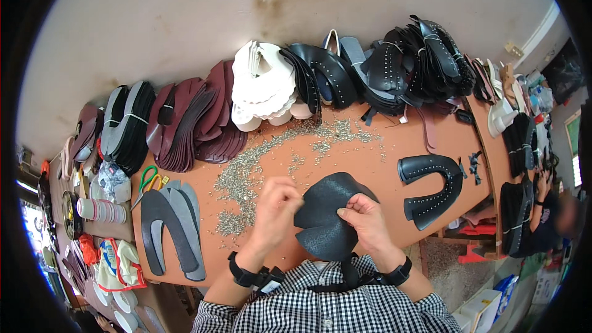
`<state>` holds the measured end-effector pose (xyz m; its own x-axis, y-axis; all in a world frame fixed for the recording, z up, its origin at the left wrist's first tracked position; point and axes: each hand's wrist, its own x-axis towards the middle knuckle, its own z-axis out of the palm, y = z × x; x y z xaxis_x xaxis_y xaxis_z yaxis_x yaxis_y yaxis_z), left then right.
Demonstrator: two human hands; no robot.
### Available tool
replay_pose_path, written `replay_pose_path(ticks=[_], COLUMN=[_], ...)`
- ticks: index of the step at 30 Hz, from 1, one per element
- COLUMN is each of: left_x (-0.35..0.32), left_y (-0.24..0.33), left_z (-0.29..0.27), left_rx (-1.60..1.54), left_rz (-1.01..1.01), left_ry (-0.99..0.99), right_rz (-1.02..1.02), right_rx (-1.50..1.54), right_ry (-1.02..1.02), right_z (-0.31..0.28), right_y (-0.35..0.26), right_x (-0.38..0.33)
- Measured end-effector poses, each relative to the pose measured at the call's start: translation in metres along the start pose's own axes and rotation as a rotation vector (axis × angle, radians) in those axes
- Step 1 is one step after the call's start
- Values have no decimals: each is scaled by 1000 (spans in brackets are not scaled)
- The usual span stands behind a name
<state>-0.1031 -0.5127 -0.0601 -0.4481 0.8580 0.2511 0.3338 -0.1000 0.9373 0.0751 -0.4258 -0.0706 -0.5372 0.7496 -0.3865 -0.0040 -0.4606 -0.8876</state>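
Note:
A black shoe upper piece (327, 200), curved and with a slit toward its lower left, is held up in front of my chest. My right hand (368, 225) grips its right side, with the thumb pressed on the near face. My left hand (277, 208) is raised by the piece's left edge, its fingers curled into a pinch; whatever is between the fingertips is hidden. Beyond my hands, small metal studs (243, 169) lie scattered across the orange tabletop (394, 131). To the right rests a black U-shaped upper (435, 179) with a line of studs.
Grey-black U-shaped pieces (169, 228) lie at left, below green-handled scissors (148, 179). Stacks of maroon uppers (203, 117), white uppers (262, 80) and black studded uppers (419, 65) line the wall. Another person (552, 216) is at far right.

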Motion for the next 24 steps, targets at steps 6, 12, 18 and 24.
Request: replay_pose_path(ticks=[6,12,18,24], left_x=[-2,-3,-6,-7], left_y=[8,0,1,-5], left_z=[26,39,42,42], left_rx=[-27,-34,-104,-45], left_rz=[60,114,59,154], left_ry=[-135,-90,-86,-88], right_rz=[-103,-135,-144,-131], right_rx=[-36,6,-50,-68], right_ry=[-27,-50,-37,-87], right_z=[10,15,15,14], right_y=[3,-1,-4,-3], right_x=[-3,-12,-15,-12])
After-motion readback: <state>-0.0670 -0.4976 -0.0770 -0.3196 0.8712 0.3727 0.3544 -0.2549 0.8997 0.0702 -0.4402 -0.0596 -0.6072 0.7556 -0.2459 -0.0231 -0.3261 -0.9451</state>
